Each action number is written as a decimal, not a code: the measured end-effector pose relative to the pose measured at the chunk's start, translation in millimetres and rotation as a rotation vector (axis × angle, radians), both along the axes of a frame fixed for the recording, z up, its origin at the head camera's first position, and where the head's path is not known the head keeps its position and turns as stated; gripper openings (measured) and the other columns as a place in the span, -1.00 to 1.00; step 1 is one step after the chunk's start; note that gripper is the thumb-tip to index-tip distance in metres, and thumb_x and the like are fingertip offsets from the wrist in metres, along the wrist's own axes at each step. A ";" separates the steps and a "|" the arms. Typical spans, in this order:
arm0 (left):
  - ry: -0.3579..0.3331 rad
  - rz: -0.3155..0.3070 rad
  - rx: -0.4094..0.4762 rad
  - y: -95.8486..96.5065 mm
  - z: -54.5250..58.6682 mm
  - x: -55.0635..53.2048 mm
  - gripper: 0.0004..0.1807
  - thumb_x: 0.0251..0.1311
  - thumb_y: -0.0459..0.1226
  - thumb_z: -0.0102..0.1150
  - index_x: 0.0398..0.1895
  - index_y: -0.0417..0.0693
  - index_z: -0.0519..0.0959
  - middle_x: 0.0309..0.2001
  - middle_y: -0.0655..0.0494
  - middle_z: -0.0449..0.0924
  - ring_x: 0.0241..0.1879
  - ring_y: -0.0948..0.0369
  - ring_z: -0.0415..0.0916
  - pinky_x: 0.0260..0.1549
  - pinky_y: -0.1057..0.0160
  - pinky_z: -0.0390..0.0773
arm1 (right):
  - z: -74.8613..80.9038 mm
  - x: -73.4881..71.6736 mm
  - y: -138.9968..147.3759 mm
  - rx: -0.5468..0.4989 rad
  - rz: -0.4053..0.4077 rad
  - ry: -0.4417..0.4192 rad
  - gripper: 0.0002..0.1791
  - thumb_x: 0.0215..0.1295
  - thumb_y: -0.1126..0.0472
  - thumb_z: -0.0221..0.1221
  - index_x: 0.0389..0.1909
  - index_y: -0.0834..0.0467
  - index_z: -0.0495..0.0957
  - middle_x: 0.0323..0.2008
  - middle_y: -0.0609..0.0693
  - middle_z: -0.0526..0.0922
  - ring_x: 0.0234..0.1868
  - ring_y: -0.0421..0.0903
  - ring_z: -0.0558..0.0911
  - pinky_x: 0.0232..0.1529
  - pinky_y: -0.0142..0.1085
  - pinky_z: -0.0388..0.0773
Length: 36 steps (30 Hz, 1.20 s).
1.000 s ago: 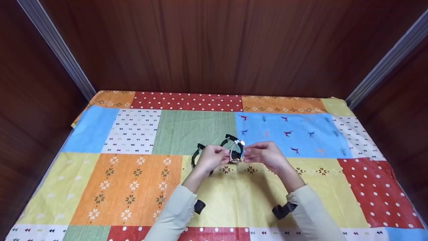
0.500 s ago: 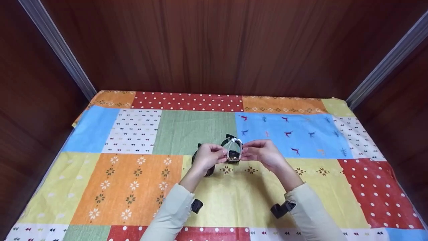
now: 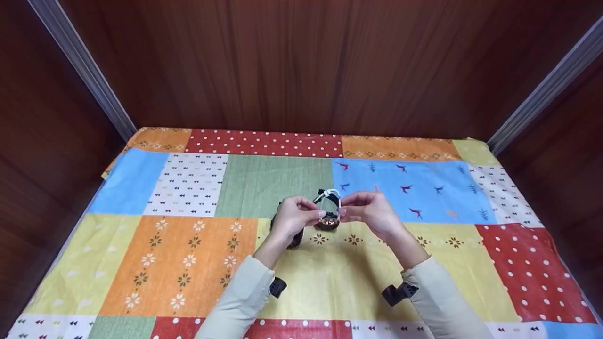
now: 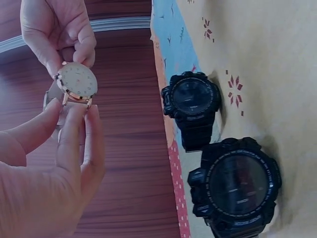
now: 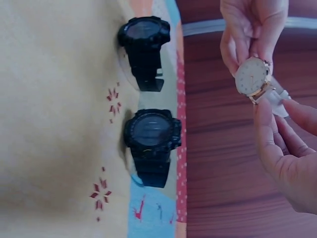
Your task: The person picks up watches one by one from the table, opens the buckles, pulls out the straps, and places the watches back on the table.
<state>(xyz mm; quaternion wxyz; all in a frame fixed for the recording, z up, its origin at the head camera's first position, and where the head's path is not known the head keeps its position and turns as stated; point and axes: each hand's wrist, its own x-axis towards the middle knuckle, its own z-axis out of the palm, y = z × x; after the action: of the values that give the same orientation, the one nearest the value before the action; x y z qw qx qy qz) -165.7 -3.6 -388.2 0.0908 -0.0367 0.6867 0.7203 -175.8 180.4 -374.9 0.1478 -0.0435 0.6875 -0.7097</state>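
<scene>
A white wristwatch with a gold rim is held up between both hands, above the table. Its pale round dial shows in both wrist views; the head view mostly shows its white strap as a loop. My left hand pinches one side of the watch with thumb and fingers. From the other side my right hand pinches it too. One black digital watch stands on the cloth just beyond the hands. A second black watch is partly hidden behind the left hand in the head view.
A patchwork cloth covers the table. Brown wood-grain panels rise at the back and sides, with grey metal strips at the corners. Black cameras sit on both wrists.
The white watch has shifted slightly and turned in the hands, its strap loop now standing higher. Both hands keep hold and have moved only a little. The black watches stay put.
</scene>
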 end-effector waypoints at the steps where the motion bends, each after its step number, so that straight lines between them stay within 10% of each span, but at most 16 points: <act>1: 0.010 0.002 -0.001 -0.2 1.5 0.4 -0.82 -0.09 -0.53 0.29 -0.42 -0.41 0.47 -0.58 0.05 0.47 -0.58 0.28 0.49 -0.42 0.30 0.58 | 1.8 0.2 -0.4 0.011 -0.002 0.012 -0.74 0.06 0.59 0.11 -0.19 0.61 0.41 -0.35 0.24 0.59 -0.43 0.00 0.65 -0.23 -0.17 0.56; 12: 0.052 -0.053 -0.027 -3.2 21.6 4.8 -0.61 -0.06 -0.49 0.30 -0.11 -0.39 0.45 -0.44 -0.05 0.52 -0.47 0.21 0.51 -0.36 0.27 0.58 | 15.8 4.6 2.3 0.065 0.044 0.172 -0.69 0.08 0.57 0.11 -0.13 0.62 0.39 -0.31 0.27 0.60 -0.38 0.00 0.65 -0.24 -0.16 0.57; 25: 0.296 -0.075 -0.285 -3.0 35.5 12.2 -0.85 -0.05 -0.46 0.29 -0.35 -0.30 0.59 -0.39 0.00 0.61 -0.37 0.18 0.53 -0.34 0.30 0.51 | 20.9 9.4 6.3 0.219 0.080 0.267 -0.68 0.02 0.44 0.26 -0.16 0.46 0.53 -0.25 0.34 0.59 -0.28 -0.07 0.63 -0.17 -0.25 0.54; 36: 0.328 -0.080 -0.389 -3.3 36.1 13.4 -0.85 -0.05 -0.44 0.30 -0.35 -0.23 0.61 -0.38 0.04 0.62 -0.35 0.19 0.56 -0.32 0.28 0.51 | 25.5 10.3 6.8 0.215 0.094 0.292 -0.65 0.01 0.36 0.31 -0.13 0.38 0.55 -0.26 0.22 0.63 -0.27 -0.08 0.62 -0.16 -0.23 0.54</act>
<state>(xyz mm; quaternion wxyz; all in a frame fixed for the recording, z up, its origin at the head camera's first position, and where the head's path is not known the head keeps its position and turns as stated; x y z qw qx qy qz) -152.3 -6.9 -352.1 -0.0020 0.0910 0.8187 0.5670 -165.5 187.2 -349.4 0.0832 -0.1621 0.7708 -0.6105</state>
